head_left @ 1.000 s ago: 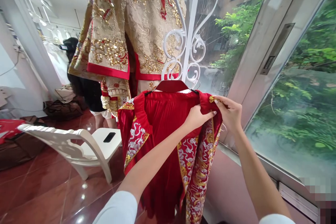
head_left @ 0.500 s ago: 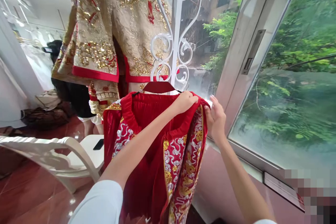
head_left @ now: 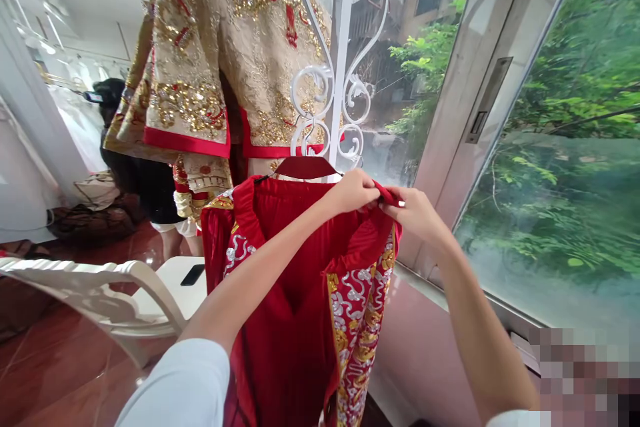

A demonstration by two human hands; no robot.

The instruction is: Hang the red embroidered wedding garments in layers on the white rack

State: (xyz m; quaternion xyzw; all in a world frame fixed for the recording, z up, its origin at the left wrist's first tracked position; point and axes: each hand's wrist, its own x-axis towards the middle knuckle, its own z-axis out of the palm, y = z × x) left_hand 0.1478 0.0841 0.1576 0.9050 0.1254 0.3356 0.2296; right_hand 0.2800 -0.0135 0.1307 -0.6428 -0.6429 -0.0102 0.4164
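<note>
We see the red garment [head_left: 297,307] hanging upright at lower centre, gathered along its top, embroidered gold and silver

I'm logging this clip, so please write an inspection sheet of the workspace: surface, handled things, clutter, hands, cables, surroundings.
Surface: glossy reddish tiled floor.
Handled things: embroidered red garment, on a dark red hanger.
Clutter: black phone on white chair; dark bag behind.
Hands: left and right both grip the red garment's gathered edge.
Cables: nothing clearly seen.
Surroundings: gold-and-cream garment, white scrollwork stand, window, another person in black.
</note>
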